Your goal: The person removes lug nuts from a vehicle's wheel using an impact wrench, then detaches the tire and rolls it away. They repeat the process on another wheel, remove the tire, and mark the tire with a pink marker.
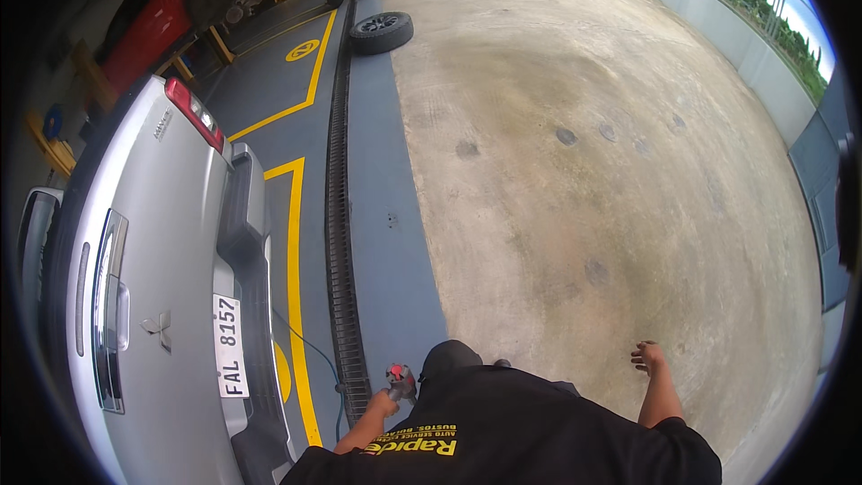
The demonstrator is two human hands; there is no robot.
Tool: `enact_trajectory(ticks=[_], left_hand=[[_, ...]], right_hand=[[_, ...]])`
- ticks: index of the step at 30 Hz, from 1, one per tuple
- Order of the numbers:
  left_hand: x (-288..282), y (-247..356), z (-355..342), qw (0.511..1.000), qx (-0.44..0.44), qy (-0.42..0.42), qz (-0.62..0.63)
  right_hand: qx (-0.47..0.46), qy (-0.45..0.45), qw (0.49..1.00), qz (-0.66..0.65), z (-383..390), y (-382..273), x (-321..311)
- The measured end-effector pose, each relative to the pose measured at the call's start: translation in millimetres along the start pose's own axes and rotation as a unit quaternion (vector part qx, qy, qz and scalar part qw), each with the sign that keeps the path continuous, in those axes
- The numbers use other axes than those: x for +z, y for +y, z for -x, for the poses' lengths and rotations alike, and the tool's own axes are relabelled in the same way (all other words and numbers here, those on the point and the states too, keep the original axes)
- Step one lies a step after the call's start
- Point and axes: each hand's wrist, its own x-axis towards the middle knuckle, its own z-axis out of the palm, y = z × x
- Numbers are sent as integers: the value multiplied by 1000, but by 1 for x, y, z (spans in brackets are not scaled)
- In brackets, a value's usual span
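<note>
My left hand (382, 403) is closed around the handle of a red and grey impact wrench (402, 381), held low in front of my body. A thin air hose (316, 349) runs from beside the truck's bumper toward my left forearm; where it joins the wrench is hidden. Out to the right, my right hand (646, 357) hangs over the concrete with its fingers loosely apart and nothing in it. My black shirt (539, 431) with yellow print fills the lower edge, and a dark trouser leg (452, 357) shows beyond it.
A silver pickup truck (171, 216) stands close on my left, its rear bumper (247, 207) beside a long floor grate (340, 216). Ahead lies a wheel (382, 32). A red vehicle (144, 27) is farther left. People stand far ahead; a wall (718, 27) bounds the right.
</note>
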Motion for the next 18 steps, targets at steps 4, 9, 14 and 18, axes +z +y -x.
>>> enact_trajectory(ticks=[4,9,14,18], left_hand=[[-78,77,-44,999,-27,-38,14],[-180,152,-164,995,-54,-36,69],[-303,220,-267,990,-58,-5,126],[-396,264,-319,982,-46,23,180]], right_hand=[[-87,-32,993,73,-43,-217,47],[-111,-70,990,45,-103,-408,119],[47,-212,956,196,-149,-507,231],[110,-186,962,168,-191,-613,258]])
